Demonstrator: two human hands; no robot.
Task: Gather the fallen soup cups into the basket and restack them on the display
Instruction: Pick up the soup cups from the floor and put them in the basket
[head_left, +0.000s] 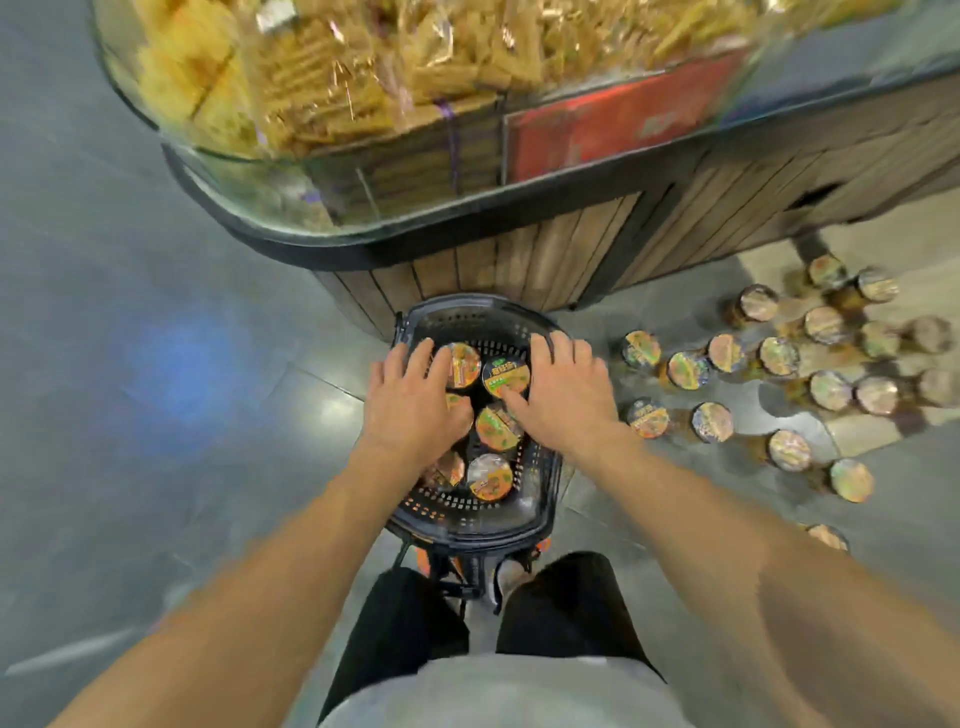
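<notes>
Both hands over the basket (470, 525) mid-frame — left hand (415, 397) and right hand (563, 392) splayed on soup cups (506, 375), grip unclear; more cups (779, 356) scattered right.

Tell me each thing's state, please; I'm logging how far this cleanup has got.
basket: upright on the floor, partly filled.
cups in basket: about six, lids up.
cups on floor: many, scattered to the right, not gathered.
left hand: spread over cups in the basket.
right hand: spread at the basket's right edge.
display bin: full of bagged goods.
</notes>
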